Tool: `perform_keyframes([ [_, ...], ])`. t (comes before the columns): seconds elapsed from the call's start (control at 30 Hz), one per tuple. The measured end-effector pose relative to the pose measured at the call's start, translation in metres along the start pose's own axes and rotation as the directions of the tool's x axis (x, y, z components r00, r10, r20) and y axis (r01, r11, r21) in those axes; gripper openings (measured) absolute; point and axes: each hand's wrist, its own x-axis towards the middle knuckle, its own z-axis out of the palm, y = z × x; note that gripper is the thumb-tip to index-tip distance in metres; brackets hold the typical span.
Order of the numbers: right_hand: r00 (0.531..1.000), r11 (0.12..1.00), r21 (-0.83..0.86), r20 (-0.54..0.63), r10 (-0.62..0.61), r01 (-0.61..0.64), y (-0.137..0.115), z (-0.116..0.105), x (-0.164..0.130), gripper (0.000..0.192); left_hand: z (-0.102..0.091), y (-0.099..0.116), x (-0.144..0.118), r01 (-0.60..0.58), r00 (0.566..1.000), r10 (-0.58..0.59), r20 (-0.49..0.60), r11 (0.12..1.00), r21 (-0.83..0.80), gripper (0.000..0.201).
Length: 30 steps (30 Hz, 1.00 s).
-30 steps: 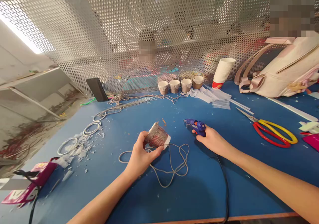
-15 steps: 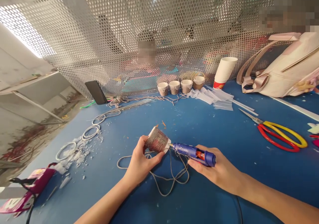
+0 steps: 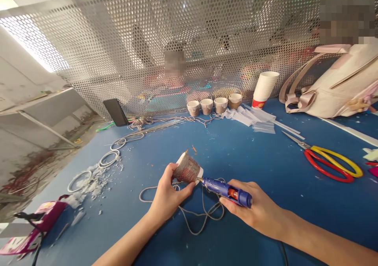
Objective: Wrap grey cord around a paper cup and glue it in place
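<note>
Blue tabletop [image 3: 251, 151] filled the lower frame. At centre bottom, the right hand [image 3: 260, 209] gripped a glue gun [image 3: 227, 190], nozzle touching the cup [image 3: 188, 168] that the left hand [image 3: 167, 195] clasped on its side. Cord [image 3: 203, 212] looped beneath them. Farther right lay scissors [image 3: 330, 165]; at the mesh wall [image 3: 189, 41] stood four small cups [image 3: 214, 104].

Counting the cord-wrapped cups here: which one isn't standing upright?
The cup held in the left hand, tipped on its side with the glue gun nozzle at its rim; the four by the mesh stand upright.
</note>
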Motion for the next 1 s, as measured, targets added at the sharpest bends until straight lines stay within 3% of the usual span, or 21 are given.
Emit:
perform_keyframes([
  [0.17, 0.999, 0.999, -0.046, -0.04, 0.022, -0.024, 0.0046, -0.0008, -0.0001, 0.031, -0.0003, -0.0018, 0.0005, -0.005, 1.0, 0.005, 0.017, 1.0, 0.01, 0.024],
  [0.37, 0.993, 0.974, -0.212, -0.076, -0.094, 0.076, 0.0004, 0.002, -0.0027, 0.025, -0.0002, -0.0023, 0.0003, -0.008, 1.0, 0.008, 0.024, 1.0, 0.005, 0.025],
  [0.73, 0.987, 0.958, -0.274, -0.104, -0.119, 0.087, 0.0014, 0.0034, -0.0059, 0.027, -0.0008, -0.0079, 0.0, 0.003, 0.997, 0.001, 0.081, 0.999, -0.045, 0.029],
  [1.0, 0.999, 0.998, -0.054, -0.03, 0.013, -0.014, 0.006, -0.0033, -0.0002, 0.03, -0.0023, -0.0098, 0.0009, 0.011, 0.993, 0.001, 0.12, 0.995, -0.103, 0.028],
])
